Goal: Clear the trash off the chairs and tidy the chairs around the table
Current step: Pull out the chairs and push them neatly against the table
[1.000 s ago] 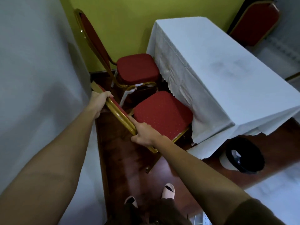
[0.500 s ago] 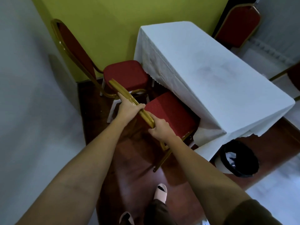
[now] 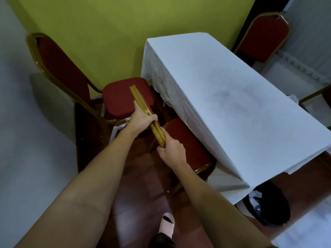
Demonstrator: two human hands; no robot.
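Both hands grip the gilt top rail of the near chair (image 3: pixel 186 149): left hand (image 3: pixel 141 120) wrapped fully around it, right hand (image 3: pixel 172 151) closed on its lower end. Seat sits at 3 o'clock of the hands, partly under the tablecloth (image 3: pixel 232 108) edge.

Risks, judged:
- Pushing in further may snag the hanging cloth and drag it.
- Second chair (image 3: pixel 125 97) stands at 11 o'clock, just beside; the frames may knock together.
- Bin (image 3: pixel 268 206) at 5 o'clock lies near the rear leg's path.
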